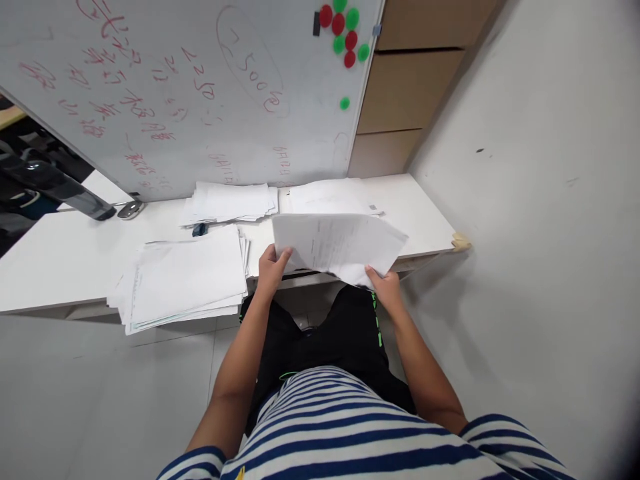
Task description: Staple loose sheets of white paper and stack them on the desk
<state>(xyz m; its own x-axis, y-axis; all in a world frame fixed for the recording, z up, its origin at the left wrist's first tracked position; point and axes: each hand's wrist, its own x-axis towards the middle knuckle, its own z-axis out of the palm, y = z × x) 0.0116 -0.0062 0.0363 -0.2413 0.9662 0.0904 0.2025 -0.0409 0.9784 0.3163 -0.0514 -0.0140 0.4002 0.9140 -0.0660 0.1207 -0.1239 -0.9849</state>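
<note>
A few white paper sheets (340,243) with faint print are held between my two hands over the front edge of the white desk (65,253). My left hand (273,268) is closed on their left edge, thumb on top. At the lower right corner, my right hand (386,285) pinches them the same way. How many sheets I hold cannot be made out. A large uneven paper stack (187,277) lies to the left and juts past the desk's front edge. Behind, a second paper stack (230,202) and a third paper pile (330,195) rest near the whiteboard.
A whiteboard (190,100) with red writing and round magnets (351,40) stands along the desk's back. At the left are a dark bottle (65,187) and a computer mouse (131,210). Cardboard boxes (415,87) and a wall (540,200) bound the right side.
</note>
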